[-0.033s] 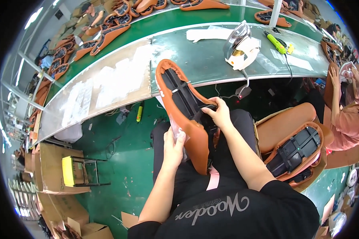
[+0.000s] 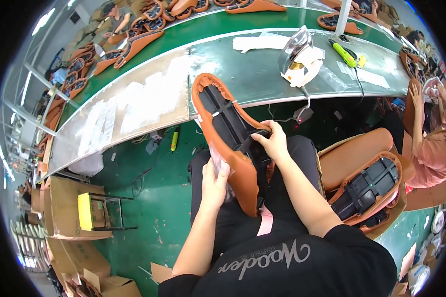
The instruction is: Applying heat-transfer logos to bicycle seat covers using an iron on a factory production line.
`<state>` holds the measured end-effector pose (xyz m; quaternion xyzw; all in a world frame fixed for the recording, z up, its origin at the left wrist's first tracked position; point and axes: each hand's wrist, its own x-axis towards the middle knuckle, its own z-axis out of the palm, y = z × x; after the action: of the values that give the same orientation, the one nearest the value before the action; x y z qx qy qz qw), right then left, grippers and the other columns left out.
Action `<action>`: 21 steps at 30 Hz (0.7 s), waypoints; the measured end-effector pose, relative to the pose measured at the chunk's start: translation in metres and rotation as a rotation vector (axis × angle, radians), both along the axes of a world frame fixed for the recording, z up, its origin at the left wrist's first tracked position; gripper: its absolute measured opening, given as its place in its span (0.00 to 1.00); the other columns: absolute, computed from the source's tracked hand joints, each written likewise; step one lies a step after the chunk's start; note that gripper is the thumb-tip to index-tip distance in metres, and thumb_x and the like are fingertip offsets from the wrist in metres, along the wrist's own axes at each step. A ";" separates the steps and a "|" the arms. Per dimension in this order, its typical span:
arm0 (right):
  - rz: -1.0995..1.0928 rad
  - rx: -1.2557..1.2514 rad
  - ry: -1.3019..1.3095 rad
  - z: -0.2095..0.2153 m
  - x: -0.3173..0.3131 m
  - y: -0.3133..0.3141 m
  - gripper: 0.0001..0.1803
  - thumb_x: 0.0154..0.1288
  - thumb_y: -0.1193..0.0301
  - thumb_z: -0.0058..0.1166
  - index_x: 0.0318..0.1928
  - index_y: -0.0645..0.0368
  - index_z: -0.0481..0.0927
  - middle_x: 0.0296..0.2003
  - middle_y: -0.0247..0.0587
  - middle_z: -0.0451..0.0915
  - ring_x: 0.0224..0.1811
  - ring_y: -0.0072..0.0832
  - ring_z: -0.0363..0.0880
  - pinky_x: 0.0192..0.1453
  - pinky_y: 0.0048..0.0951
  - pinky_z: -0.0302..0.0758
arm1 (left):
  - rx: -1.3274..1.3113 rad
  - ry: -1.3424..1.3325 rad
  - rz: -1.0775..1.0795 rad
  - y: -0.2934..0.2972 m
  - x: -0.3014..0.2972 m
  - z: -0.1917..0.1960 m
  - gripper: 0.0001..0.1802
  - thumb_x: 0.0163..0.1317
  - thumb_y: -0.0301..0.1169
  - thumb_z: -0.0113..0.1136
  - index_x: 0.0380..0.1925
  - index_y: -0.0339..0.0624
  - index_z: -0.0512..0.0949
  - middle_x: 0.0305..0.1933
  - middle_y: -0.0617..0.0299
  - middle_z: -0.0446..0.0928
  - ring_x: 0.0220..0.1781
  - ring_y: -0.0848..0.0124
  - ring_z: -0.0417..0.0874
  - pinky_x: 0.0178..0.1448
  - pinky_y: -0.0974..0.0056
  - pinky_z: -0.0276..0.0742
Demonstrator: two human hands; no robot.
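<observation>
A long brown leather-look upholstered panel point(image 2: 245, 173) lies tilted above my lap, its hollow side with a black plastic frame point(image 2: 223, 116) facing up. My left hand point(image 2: 214, 185) is closed on its lower left side, thumb up, with a piece of clear film point(image 2: 219, 161) under the fingers. On the opposite side, my right hand point(image 2: 272, 141) pinches the brown rim between thumb and fingers. The panel's far rounded end reaches over the near edge of the bench point(image 2: 262, 69). The fingertips of both hands are partly hidden.
A white iron point(image 2: 302, 64) stands on the bench beside a green-yellow corded tool point(image 2: 343, 53). Right of my legs, a carton holds more brown panels point(image 2: 357, 153). A co-worker in pink point(image 2: 433, 153) sits at the far right. A yellow-topped stool point(image 2: 85, 212) is at left.
</observation>
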<state>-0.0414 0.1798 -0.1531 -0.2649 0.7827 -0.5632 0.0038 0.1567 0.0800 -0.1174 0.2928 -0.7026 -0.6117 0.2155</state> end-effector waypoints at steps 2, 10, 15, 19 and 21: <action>-0.016 -0.019 0.060 0.016 0.012 0.006 0.24 0.43 0.70 0.69 0.42 0.61 0.76 0.38 0.45 0.74 0.44 0.40 0.75 0.51 0.33 0.71 | -0.208 0.001 -0.014 0.001 0.004 0.012 0.36 0.60 0.47 0.58 0.60 0.33 0.63 0.52 0.47 0.70 0.57 0.57 0.72 0.62 0.59 0.65; 0.288 -0.202 0.161 0.096 0.055 0.059 0.17 0.47 0.76 0.63 0.41 0.60 0.78 0.36 0.37 0.73 0.39 0.29 0.74 0.42 0.25 0.71 | 0.204 0.081 0.171 -0.036 0.014 0.041 0.21 0.59 0.34 0.54 0.50 0.34 0.71 0.45 0.60 0.75 0.47 0.72 0.73 0.54 0.67 0.68; 0.676 -0.484 -0.184 0.074 0.024 0.063 0.35 0.60 0.47 0.47 0.58 0.64 0.71 0.55 0.44 0.72 0.58 0.29 0.68 0.63 0.31 0.61 | 0.272 0.317 -0.135 -0.094 -0.025 0.022 0.18 0.60 0.37 0.55 0.47 0.40 0.71 0.43 0.64 0.73 0.42 0.74 0.73 0.45 0.68 0.68; 0.548 -0.583 -0.590 0.048 0.051 0.034 0.41 0.56 0.61 0.62 0.66 0.59 0.57 0.55 0.40 0.70 0.58 0.27 0.66 0.64 0.30 0.61 | 0.168 0.128 -0.164 -0.104 -0.090 0.031 0.13 0.60 0.42 0.59 0.25 0.47 0.73 0.20 0.74 0.69 0.20 0.83 0.66 0.23 0.72 0.57; 0.383 -0.588 -0.701 0.052 0.058 0.025 0.38 0.57 0.61 0.63 0.64 0.60 0.59 0.54 0.41 0.71 0.56 0.28 0.69 0.61 0.30 0.65 | -0.017 -0.003 -0.167 -0.108 -0.113 0.029 0.18 0.60 0.43 0.61 0.17 0.46 0.72 0.15 0.72 0.66 0.16 0.81 0.64 0.21 0.71 0.56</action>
<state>0.0162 0.2050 -0.1012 -0.1885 0.4794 -0.8045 0.2956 0.0436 -0.0283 -0.0881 0.2319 -0.7301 -0.6212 0.1652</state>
